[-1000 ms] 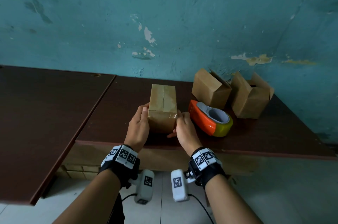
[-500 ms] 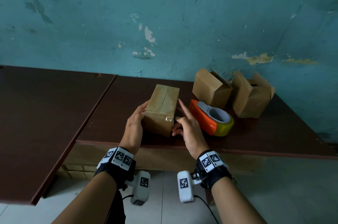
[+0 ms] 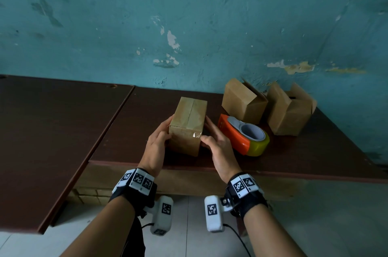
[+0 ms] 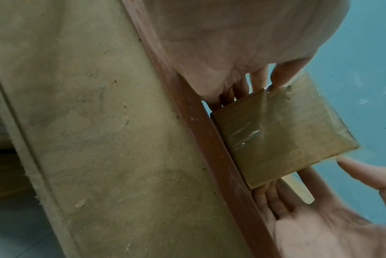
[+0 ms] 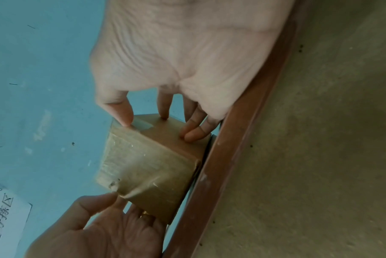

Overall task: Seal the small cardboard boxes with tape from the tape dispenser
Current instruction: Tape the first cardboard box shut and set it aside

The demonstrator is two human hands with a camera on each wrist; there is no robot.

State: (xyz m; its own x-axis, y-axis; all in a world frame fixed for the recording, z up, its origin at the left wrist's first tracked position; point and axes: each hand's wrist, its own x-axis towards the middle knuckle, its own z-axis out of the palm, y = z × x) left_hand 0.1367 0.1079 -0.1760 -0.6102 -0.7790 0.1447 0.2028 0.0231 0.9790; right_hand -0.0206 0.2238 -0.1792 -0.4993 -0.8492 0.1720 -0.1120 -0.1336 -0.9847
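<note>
Taped box (image 3: 187, 125) grasped between fingers of both hands, tape dispenser (image 3: 244, 134) beside it only in head view.

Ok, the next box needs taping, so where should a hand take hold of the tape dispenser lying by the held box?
Probably by the orange body, coming from above and the near right. The tape dispenser lies flat on the table, its orange end beside the right hand. The yellow tape roll at the other end should stay free to turn.
</note>
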